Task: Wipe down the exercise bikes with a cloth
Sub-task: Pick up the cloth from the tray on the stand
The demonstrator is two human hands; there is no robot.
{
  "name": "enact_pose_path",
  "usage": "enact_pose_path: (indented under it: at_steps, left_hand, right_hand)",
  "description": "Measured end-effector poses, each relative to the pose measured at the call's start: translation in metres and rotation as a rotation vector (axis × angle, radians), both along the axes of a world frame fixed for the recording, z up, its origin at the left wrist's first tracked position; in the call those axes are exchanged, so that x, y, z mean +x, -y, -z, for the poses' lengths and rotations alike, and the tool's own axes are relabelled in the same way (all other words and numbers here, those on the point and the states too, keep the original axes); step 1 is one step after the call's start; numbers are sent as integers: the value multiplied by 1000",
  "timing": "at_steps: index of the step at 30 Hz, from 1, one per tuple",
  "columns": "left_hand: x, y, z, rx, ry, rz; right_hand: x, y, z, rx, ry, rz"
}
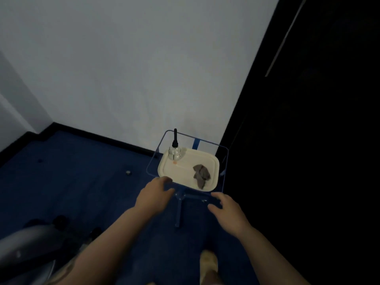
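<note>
Both hands are held open near the tray, nothing gripped.

The left hand (155, 194) and right hand (228, 212) are spread just short of the tray (185, 167); the cloth (201, 175) lies at its right, near side. The spray bottle (175, 153) could be toppled if the tray's near edge is knocked.

no readable text, labels, brands or numbers on anything in view
</note>
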State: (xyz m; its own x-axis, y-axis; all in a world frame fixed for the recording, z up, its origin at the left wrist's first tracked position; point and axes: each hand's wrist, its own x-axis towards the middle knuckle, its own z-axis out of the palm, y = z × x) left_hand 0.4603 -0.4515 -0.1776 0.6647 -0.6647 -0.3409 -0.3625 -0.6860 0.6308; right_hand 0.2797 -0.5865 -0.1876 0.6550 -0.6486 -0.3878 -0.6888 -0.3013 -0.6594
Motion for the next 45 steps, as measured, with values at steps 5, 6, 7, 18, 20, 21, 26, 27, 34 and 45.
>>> enact_pose_path:
  at_steps: [5,6,7,18,20,21,26,27,34,45]
  left_hand:
    - [33,43,31,32,-22,-68]
    - [38,50,38,40,-28,-98]
    - [42,58,44,53,-37,-128]
    - [60,157,119,152,-257,-412]
    - [61,166,131,144,-285,-459]
    - [61,168,136,138,-291,-479]
    - [60,161,158,160,-321,-530]
    - [59,158,160,165,-330,-541]
    - [54,157,149,129,-344,-586]
    - [58,73,53,-93,-100,-883]
  right_hand:
    - [46,70,40,1,-55,-33]
    - [56,86,48,-6,-72,-64]
    - [66,100,55,-12,-92,-92]
    - [168,207,150,-248,-334,-573]
    - [180,216,169,-290,-341,-714]
    - [185,221,177,-304,-352,-771]
    - [199,245,212,-384,-418,-1010]
    - [200,248,216,-400,-396,-1011]
    - [206,249,195,-213,-223,-928]
    - [216,168,40,130,359,-732]
